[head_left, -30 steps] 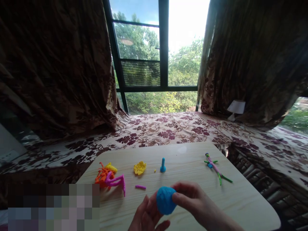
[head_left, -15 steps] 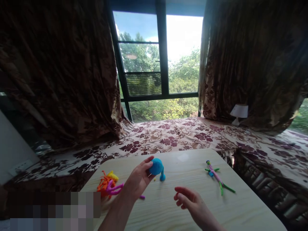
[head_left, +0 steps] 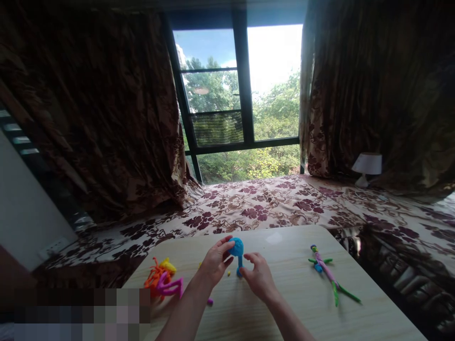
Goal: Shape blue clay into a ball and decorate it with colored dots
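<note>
A blue modelling-clay figure (head_left: 236, 247) has a rounded top, a thin stem and a small foot near the tabletop. My left hand (head_left: 213, 261) grips the rounded top from the left, fingers wrapped around its side. My right hand (head_left: 259, 274) is at the stem and foot from the right, its thumb against the foot and its fingers curled beside the stem. A tiny yellow clay bit (head_left: 229, 273) lies just left of the foot. Behind my left forearm, the end of a purple clay piece (head_left: 210, 301) shows.
Orange clay strands (head_left: 153, 280), a yellow clay lump (head_left: 168, 266) and a magenta clay piece (head_left: 174, 287) lie at the table's left. A pink and green clay figure (head_left: 325, 270) lies at the right. Beyond the pale wooden table (head_left: 305, 237) a small lamp (head_left: 367, 165) stands on patterned cloth.
My right hand has moved left and up to the blue clay stem and foot. The blue figure now stands straighter beneath my left hand. The camera view has shifted slightly.
</note>
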A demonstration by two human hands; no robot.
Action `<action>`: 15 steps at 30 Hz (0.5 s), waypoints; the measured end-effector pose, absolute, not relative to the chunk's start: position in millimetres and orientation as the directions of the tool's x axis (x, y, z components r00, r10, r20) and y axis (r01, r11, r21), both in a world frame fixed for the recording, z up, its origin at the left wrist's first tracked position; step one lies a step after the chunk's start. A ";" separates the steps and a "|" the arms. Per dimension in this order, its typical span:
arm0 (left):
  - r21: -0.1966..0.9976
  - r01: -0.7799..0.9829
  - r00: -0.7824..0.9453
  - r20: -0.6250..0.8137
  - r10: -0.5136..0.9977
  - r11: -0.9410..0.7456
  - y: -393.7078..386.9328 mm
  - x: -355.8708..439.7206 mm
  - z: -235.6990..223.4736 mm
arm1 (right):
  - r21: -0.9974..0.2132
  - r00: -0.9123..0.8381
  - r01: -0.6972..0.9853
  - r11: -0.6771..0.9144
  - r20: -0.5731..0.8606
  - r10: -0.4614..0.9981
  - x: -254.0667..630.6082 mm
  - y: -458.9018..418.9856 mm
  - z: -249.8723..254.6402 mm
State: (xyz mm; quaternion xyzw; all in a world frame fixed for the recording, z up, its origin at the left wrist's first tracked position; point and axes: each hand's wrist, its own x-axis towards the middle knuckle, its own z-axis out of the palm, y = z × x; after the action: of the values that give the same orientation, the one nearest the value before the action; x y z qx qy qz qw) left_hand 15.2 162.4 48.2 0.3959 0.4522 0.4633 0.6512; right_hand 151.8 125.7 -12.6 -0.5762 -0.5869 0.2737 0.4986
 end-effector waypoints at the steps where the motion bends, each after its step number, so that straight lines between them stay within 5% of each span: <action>1: 0.936 -0.243 0.169 -0.219 0.961 0.256 161.8 15.6 46.4 | -0.890 0.164 0.419 0.183 0.272 0.948 148.9 127.8 -14.9; 15: 0.945 -0.175 0.168 -0.249 0.954 0.277 158.8 6.4 16.9 | -0.843 0.107 0.470 0.260 0.347 0.932 152.9 129.2 -17.2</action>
State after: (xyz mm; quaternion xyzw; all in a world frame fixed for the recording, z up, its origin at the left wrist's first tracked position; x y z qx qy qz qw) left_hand 6.4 158.8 16.9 0.4114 0.4731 0.4382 0.6442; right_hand 152.9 129.2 -17.2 -0.5605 -0.6253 0.2359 0.4890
